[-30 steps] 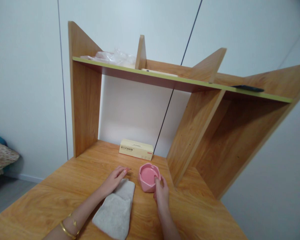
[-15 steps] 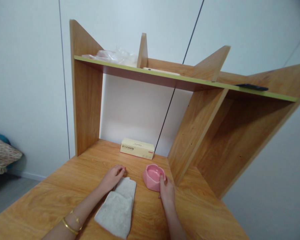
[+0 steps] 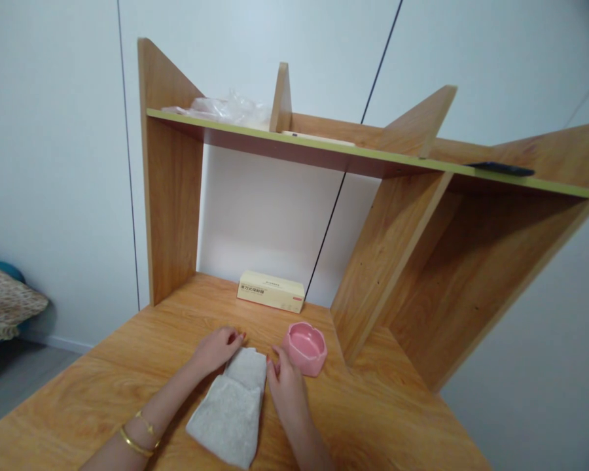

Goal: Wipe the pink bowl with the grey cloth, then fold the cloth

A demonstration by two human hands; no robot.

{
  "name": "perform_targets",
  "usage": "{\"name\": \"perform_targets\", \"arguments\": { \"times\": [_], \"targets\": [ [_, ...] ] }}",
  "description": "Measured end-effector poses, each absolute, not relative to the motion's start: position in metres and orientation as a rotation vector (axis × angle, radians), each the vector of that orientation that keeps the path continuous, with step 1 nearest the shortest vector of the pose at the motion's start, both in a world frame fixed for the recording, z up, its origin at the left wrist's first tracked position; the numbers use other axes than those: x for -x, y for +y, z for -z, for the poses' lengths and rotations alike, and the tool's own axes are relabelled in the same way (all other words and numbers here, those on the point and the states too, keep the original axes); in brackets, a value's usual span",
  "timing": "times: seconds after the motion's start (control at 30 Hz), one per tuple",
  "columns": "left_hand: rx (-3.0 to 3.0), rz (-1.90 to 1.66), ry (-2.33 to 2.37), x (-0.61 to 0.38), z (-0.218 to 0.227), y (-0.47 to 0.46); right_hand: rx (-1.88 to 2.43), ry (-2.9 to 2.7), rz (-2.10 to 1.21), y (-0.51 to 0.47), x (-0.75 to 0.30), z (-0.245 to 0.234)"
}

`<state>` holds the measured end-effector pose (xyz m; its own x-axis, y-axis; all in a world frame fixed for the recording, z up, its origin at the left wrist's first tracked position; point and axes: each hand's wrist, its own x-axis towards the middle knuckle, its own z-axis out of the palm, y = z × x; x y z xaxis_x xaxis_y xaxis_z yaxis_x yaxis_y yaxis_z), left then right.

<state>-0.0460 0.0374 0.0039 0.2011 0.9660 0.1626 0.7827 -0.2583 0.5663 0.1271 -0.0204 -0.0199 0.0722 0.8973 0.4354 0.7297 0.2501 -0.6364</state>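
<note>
A folded light grey cloth (image 3: 228, 412) lies flat on the wooden desk, its narrower end pointing away from me. At the upper left corner of that cloth is my left hand (image 3: 219, 348), fingers curled in and tips close together; whether any fabric is between them is hidden. My right hand (image 3: 288, 389) is beside the cloth's upper right edge, thumb and forefinger apart, holding nothing. Just behind the right hand stands a pink faceted bowl (image 3: 307, 350), which looks like an ashtray, with nothing visible inside.
A long cream box (image 3: 271, 292) with printed lettering stands at the back of the desk (image 3: 103, 373). A wooden shelf unit (image 3: 363, 275) rises behind and to the right. Clear plastic wrapping (image 3: 226, 110) and a dark flat object (image 3: 501, 169) lie on its upper shelf.
My right hand has let go of the pink bowl and moved left to the cloth's edge. The left hand stays at the cloth's corner, nearly unmoved.
</note>
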Motion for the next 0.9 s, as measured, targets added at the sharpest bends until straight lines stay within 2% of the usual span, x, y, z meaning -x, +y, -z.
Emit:
{"name": "perform_targets", "arguments": {
  "times": [0.3, 0.53, 0.7, 0.9],
  "targets": [
    [-2.265, -0.522, 1.514, 0.043, -0.013, 0.026, 1.284, -1.536, -0.608, -0.012, -0.122, 0.038],
    [-2.096, -0.581, 1.879, 0.052, -0.011, 0.041, 1.188, -1.459, -0.568, -0.017, -0.122, 0.022],
    [-1.916, -0.606, 2.169, 0.072, -0.017, 0.05, 1.139, -1.601, -0.587, -0.021, -0.12, 0.015],
    [-1.815, -0.608, 2.306, 0.085, -0.019, 0.051, 1.216, -1.772, -0.576, -0.026, -0.119, 0.013]
  ]
}}
